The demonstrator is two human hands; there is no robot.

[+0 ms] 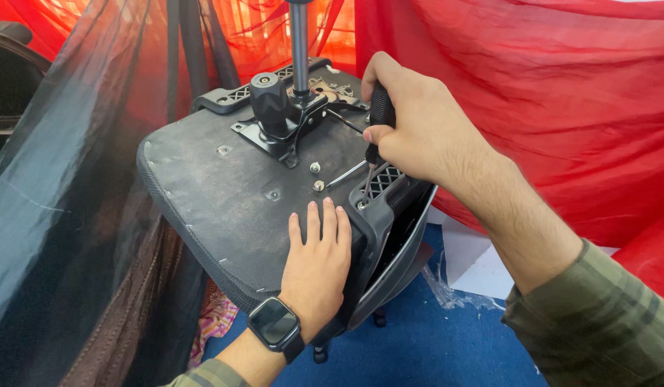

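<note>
An office chair lies tipped over, with the black underside of its seat (217, 193) facing me. My left hand (316, 265) rests flat on the seat's underside near its edge, fingers together, a black smartwatch on the wrist. My right hand (411, 125) grips the black handle of a screwdriver (378, 107). The screwdriver's shaft points down to a screw by the armrest bracket (382, 183). Two bolts (316, 175) sit just left of the bracket. The tilt mechanism (278, 115) and the chrome gas column (300, 46) rise from the seat's middle.
Red cloth (547, 93) hangs behind and to the right. Dark sheer fabric (60, 179) drapes on the left. Blue floor (432, 344) lies below, with a white sheet (475, 265) and clear plastic wrap on it. A chair caster (319, 352) shows under the seat.
</note>
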